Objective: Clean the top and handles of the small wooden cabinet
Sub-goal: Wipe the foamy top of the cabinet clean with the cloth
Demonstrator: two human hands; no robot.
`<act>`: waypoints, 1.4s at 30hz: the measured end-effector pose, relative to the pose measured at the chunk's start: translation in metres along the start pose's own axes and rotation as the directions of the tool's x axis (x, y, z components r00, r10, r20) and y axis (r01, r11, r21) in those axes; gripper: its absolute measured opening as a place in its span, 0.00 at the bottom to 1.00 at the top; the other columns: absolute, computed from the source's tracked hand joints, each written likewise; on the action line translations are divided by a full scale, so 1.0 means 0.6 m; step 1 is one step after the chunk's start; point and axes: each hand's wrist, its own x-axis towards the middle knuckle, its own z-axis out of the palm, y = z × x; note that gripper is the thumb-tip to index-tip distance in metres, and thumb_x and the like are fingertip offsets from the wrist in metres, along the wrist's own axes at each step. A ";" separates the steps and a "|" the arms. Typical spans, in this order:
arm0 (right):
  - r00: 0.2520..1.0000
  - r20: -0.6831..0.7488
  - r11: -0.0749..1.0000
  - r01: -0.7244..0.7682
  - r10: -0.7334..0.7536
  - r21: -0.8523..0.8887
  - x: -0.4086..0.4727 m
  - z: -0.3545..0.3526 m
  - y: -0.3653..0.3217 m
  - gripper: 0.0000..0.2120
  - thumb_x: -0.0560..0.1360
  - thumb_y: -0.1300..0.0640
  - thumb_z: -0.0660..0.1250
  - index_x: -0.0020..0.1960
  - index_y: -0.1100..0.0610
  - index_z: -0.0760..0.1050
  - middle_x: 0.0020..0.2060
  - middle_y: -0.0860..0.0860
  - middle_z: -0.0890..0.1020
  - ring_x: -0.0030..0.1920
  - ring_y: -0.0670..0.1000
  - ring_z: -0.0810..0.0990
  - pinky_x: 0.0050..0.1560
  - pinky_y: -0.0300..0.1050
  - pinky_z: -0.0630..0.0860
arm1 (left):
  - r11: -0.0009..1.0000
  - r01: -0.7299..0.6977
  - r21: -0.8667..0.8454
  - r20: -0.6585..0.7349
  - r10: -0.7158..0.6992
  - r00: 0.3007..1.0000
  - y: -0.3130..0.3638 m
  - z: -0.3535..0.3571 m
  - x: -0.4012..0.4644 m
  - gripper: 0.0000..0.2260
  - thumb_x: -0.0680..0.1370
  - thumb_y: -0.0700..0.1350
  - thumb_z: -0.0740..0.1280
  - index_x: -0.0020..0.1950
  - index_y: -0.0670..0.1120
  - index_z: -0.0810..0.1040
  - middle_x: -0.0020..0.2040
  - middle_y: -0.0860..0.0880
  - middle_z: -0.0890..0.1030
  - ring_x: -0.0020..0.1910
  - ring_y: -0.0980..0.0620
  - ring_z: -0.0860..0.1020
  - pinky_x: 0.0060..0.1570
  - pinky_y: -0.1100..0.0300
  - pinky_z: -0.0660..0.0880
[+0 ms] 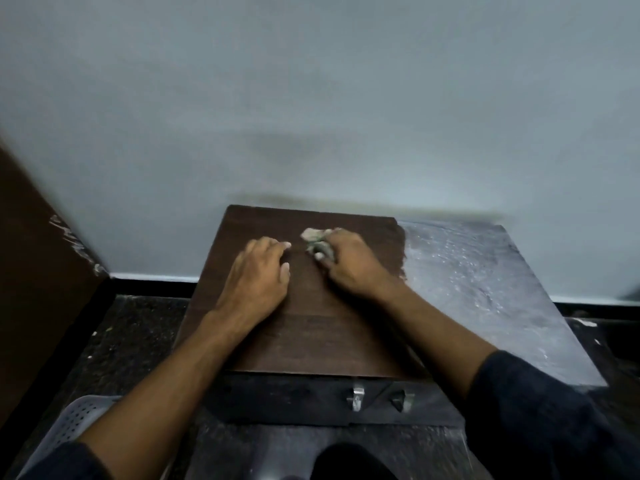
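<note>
The small wooden cabinet stands against the wall, seen from above. The left part of its top is dark brown; the right part is grey with dust. My right hand presses a crumpled pale cloth onto the top near the back, at the middle. My left hand lies flat on the brown part, fingers together, holding nothing. Two metal handles show on the dark front face below the top's edge.
A pale grey wall rises right behind the cabinet. A brown wooden panel stands at the left. A perforated grey plastic basket sits on the dark speckled floor at the lower left.
</note>
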 end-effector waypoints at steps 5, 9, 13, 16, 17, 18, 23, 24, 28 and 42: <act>0.993 0.073 0.995 0.094 -0.096 0.025 -0.036 -0.013 0.025 0.04 0.74 0.58 0.70 0.49 0.54 0.79 0.47 0.49 0.81 0.48 0.48 0.78 0.50 0.40 0.74 | 1.000 0.001 0.021 0.013 -0.001 1.000 0.015 0.007 0.015 0.17 0.79 0.47 0.64 0.68 0.47 0.75 0.57 0.47 0.76 0.58 0.47 0.72 0.60 0.50 0.71; 0.985 -0.012 0.981 -0.175 0.174 -0.082 0.030 -0.062 0.114 0.05 0.78 0.59 0.65 0.50 0.58 0.79 0.52 0.57 0.82 0.51 0.57 0.80 0.50 0.43 0.73 | 1.000 -0.003 -0.010 0.010 0.003 1.000 0.005 -0.004 -0.012 0.17 0.79 0.47 0.65 0.68 0.49 0.75 0.58 0.50 0.76 0.58 0.50 0.72 0.61 0.51 0.71; 0.969 -0.021 0.958 -0.247 0.247 -0.146 0.055 -0.059 0.111 0.06 0.76 0.59 0.65 0.49 0.60 0.78 0.51 0.61 0.82 0.52 0.62 0.80 0.49 0.44 0.73 | 0.999 0.031 -0.014 -0.008 -0.031 0.999 -0.014 -0.018 -0.036 0.16 0.79 0.47 0.65 0.67 0.48 0.76 0.58 0.49 0.77 0.59 0.49 0.72 0.61 0.51 0.70; 0.983 -0.033 0.981 -0.181 0.179 -0.073 0.006 -0.041 0.059 0.06 0.77 0.55 0.66 0.51 0.55 0.81 0.51 0.56 0.82 0.52 0.56 0.80 0.54 0.44 0.77 | 0.997 0.069 -0.046 -0.021 -0.070 0.997 -0.012 -0.021 -0.036 0.16 0.79 0.46 0.65 0.66 0.48 0.76 0.58 0.49 0.77 0.59 0.49 0.72 0.62 0.51 0.71; 0.992 -0.013 0.992 -0.125 0.125 -0.023 -0.022 -0.031 0.037 0.06 0.77 0.55 0.66 0.50 0.54 0.81 0.49 0.54 0.82 0.49 0.53 0.79 0.53 0.43 0.77 | 0.996 0.071 -0.063 -0.025 -0.072 0.997 -0.008 -0.020 -0.036 0.15 0.79 0.45 0.65 0.66 0.48 0.76 0.56 0.49 0.77 0.58 0.49 0.73 0.61 0.50 0.71; 0.998 0.001 0.998 -0.066 0.066 0.018 -0.055 -0.020 0.012 0.06 0.78 0.54 0.65 0.48 0.52 0.81 0.47 0.52 0.81 0.47 0.50 0.78 0.51 0.43 0.78 | 0.995 0.065 -0.074 -0.030 -0.068 0.997 -0.004 -0.019 -0.037 0.15 0.78 0.45 0.65 0.65 0.48 0.77 0.54 0.50 0.76 0.57 0.49 0.73 0.60 0.50 0.72; 0.961 0.161 0.973 0.213 -0.224 0.084 -0.179 0.019 -0.077 0.20 0.75 0.49 0.56 0.55 0.59 0.79 0.54 0.55 0.82 0.56 0.53 0.76 0.64 0.46 0.70 | 0.995 0.036 -0.097 -0.046 -0.041 0.998 0.018 -0.011 -0.052 0.13 0.78 0.44 0.65 0.61 0.49 0.79 0.47 0.53 0.73 0.51 0.52 0.72 0.56 0.50 0.73; 0.957 0.179 0.973 0.219 -0.229 0.076 -0.175 0.014 -0.071 0.22 0.74 0.48 0.55 0.56 0.60 0.79 0.54 0.55 0.82 0.57 0.53 0.76 0.65 0.45 0.69 | 0.994 0.039 -0.100 -0.037 -0.043 0.998 0.022 -0.010 -0.057 0.13 0.78 0.45 0.65 0.62 0.49 0.79 0.47 0.53 0.73 0.51 0.52 0.72 0.56 0.50 0.73; 0.995 0.078 0.998 0.056 -0.059 0.039 -0.095 -0.019 -0.012 0.07 0.75 0.60 0.67 0.51 0.59 0.81 0.49 0.55 0.82 0.51 0.55 0.79 0.53 0.43 0.74 | 0.994 0.039 -0.105 -0.036 -0.043 0.998 0.024 -0.016 -0.085 0.13 0.78 0.45 0.65 0.62 0.49 0.78 0.49 0.53 0.74 0.52 0.53 0.72 0.57 0.52 0.73; 0.911 0.154 0.922 0.366 -0.383 0.130 -0.153 0.025 -0.080 0.13 0.73 0.59 0.65 0.55 0.60 0.80 0.51 0.55 0.83 0.55 0.53 0.78 0.63 0.45 0.72 | 0.988 0.084 -0.129 -0.072 -0.094 0.993 0.011 -0.016 -0.086 0.12 0.79 0.46 0.63 0.61 0.47 0.79 0.54 0.50 0.78 0.56 0.51 0.73 0.58 0.51 0.72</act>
